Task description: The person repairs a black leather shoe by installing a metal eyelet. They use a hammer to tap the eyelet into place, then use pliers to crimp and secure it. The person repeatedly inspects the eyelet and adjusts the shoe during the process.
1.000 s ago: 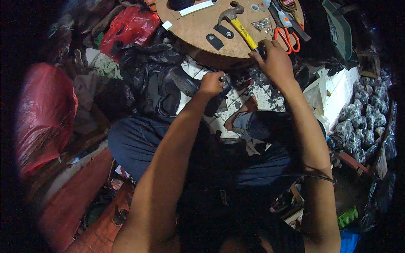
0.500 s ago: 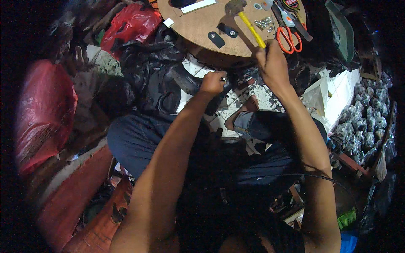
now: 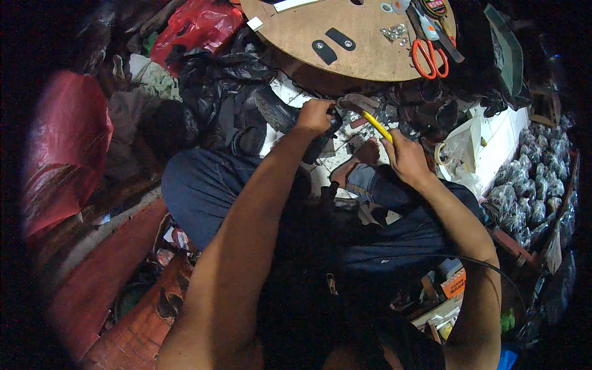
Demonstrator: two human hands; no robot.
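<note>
My right hand (image 3: 406, 155) is closed around the yellow handle of a hammer (image 3: 377, 126). The hammer's head is low, close beside the fingers of my left hand (image 3: 316, 116). That left hand is a fist held over a dark object between my legs; a small dark thing shows at its fingers, too small to name. Beyond my hands is a round wooden tabletop (image 3: 345, 65). On it lie two black strap pieces with metal snaps, one nearer (image 3: 324, 53) and one farther (image 3: 341, 39), orange-handled scissors (image 3: 430, 58) and a scatter of small metal fittings (image 3: 394, 32).
Black plastic bags (image 3: 209, 92) crowd the left of the table, with a red plastic bag (image 3: 197, 31) behind. Several clear plastic-wrapped bundles (image 3: 530, 179) are piled at the right. A tape roll (image 3: 442, 153) lies beside a white sheet. My bare foot (image 3: 368, 151) rests on the tiles.
The hammer has swung down from above the tabletop to beside my left fist, my right hand lowering with it. My left hand stays nearly in place. The view has shifted slightly.
</note>
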